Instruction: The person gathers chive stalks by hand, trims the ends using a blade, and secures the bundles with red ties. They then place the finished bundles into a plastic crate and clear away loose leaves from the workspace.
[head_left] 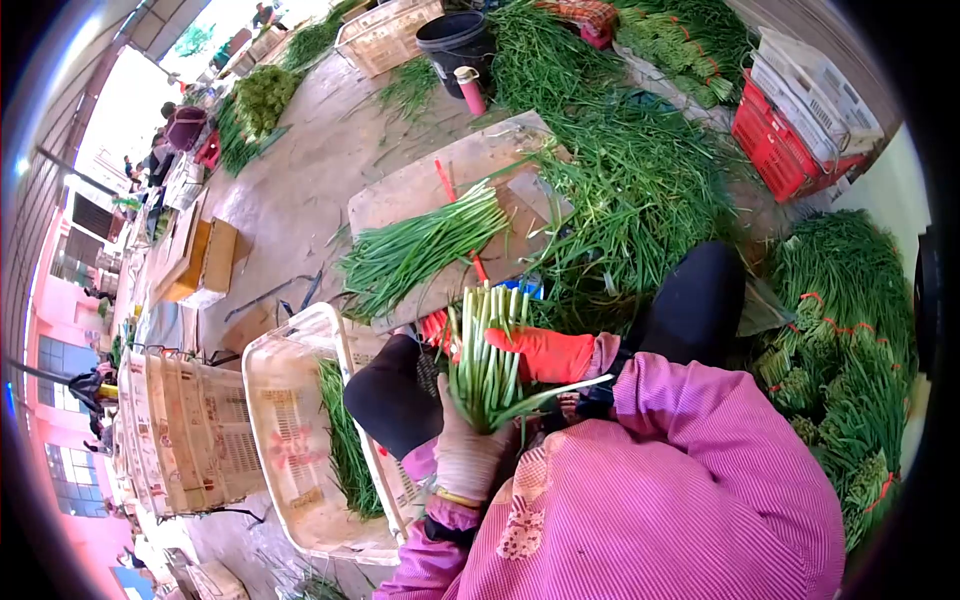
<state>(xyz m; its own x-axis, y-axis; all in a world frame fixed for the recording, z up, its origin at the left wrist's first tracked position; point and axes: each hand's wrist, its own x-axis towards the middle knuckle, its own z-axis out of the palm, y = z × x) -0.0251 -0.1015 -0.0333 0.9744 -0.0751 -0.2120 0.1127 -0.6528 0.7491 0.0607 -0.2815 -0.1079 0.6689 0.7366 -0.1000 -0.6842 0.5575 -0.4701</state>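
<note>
My left hand [468,445], in a pale glove, is wrapped round the lower part of a bunch of green stalks [484,365] with white ends pointing away from me. My right hand [548,355], in a red-orange glove, closes on the same bunch from the right. One stalk sticks out to the right below it. Just beyond, a second bunch of long green stalks [425,245] lies on a board [385,200], across a red strip [445,180]. A large heap of loose stalks [640,185] spreads to the right of the board.
At the left stand an open plastic crate [275,470] holding greens and stacked crates [190,430]. Behind are a black bucket [455,50] and a pink bottle [470,92]. Red and white crates [775,140] and tied bundles [850,330] lie right. Several people are far left.
</note>
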